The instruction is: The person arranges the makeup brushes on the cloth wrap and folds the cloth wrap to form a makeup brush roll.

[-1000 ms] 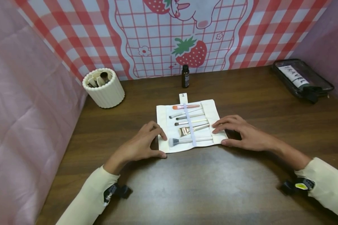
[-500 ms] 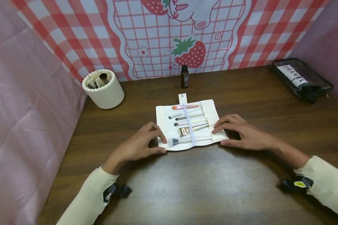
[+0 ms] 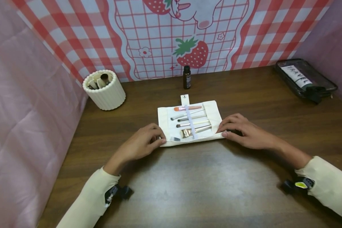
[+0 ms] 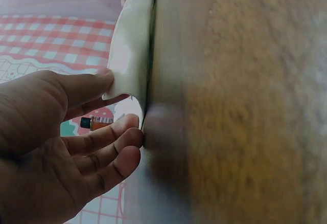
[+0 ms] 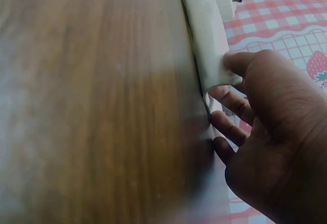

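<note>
A cream fabric makeup brush roll [image 3: 212,110] lies unfolded on the table, its near edge curled upward. Several brushes sit under its pale elastic strap [image 3: 190,122], among them a wide flat brush [image 3: 186,133] and an orange-pink one [image 3: 180,109]. Of the nearest grey-tipped brush [image 3: 175,139] only the bristles show; the raised edge hides the rest. My left hand [image 3: 143,141] pinches the near left corner, thumb outside and fingers inside the curl [image 4: 130,50]. At the near right corner, my right hand [image 3: 248,133] grips the same edge between thumb and fingers.
Behind the roll stands a small dark bottle [image 3: 186,78]. A ribbed white cup [image 3: 105,94] of brushes is at the back left. A black-edged clear pouch marked TRAVEL [image 3: 305,79] lies at the back right. A checked cloth [image 3: 82,41] hangs behind the table.
The near edge of the brush roll has lifted and curled away from me over the nearest brush. Both hands have gone from resting on the corners to pinching that edge.
</note>
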A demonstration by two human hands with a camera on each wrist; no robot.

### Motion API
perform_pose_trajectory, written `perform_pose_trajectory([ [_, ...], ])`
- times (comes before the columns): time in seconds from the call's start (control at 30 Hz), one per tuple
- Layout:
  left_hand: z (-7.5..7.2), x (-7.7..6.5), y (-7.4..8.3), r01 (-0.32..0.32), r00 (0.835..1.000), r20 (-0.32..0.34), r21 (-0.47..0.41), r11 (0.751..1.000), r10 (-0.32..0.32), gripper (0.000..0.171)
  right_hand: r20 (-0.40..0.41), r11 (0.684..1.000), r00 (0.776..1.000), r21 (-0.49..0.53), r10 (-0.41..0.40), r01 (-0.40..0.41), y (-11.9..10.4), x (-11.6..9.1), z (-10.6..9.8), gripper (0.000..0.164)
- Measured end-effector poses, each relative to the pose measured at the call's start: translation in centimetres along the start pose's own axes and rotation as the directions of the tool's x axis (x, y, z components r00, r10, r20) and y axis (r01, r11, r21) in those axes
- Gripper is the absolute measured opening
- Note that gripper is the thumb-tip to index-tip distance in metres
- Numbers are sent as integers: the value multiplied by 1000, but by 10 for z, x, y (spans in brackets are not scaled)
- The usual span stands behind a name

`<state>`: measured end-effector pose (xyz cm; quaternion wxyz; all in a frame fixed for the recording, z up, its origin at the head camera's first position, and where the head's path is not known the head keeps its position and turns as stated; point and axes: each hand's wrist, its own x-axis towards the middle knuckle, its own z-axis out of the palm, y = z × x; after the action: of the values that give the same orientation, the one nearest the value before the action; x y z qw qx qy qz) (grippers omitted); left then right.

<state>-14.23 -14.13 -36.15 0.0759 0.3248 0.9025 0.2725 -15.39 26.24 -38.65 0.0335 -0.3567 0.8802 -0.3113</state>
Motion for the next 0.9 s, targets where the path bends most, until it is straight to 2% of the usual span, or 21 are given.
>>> perform_pose_trajectory([
  [0.13, 0, 3, -1, 8, 1000, -12, 15, 1000, -7, 11, -22, 999, 999, -9, 43, -43, -1, 3, 1, 18],
  [0.43, 2, 8, -3, 43, 999, -15, 29, 999, -43, 13, -77, 998, 995, 9, 56, -56, -3, 7, 3, 21],
  [0.53, 3, 10, -4, 60, 998, -22, 27, 998, -59, 13, -102, 999, 994, 11, 49, -49, -2, 7, 5, 19],
  [0.73, 5, 10, -5, 87, 996, -35, 31, 996, -86, 13, -119, 1000, 993, -11, -22, 20, -1, 7, 6, 21],
  [0.9, 8, 11, -6, 92, 994, -58, 42, 995, -89, 12, -109, 1000, 994, -22, 11, -13, -1, 7, 6, 18],
])
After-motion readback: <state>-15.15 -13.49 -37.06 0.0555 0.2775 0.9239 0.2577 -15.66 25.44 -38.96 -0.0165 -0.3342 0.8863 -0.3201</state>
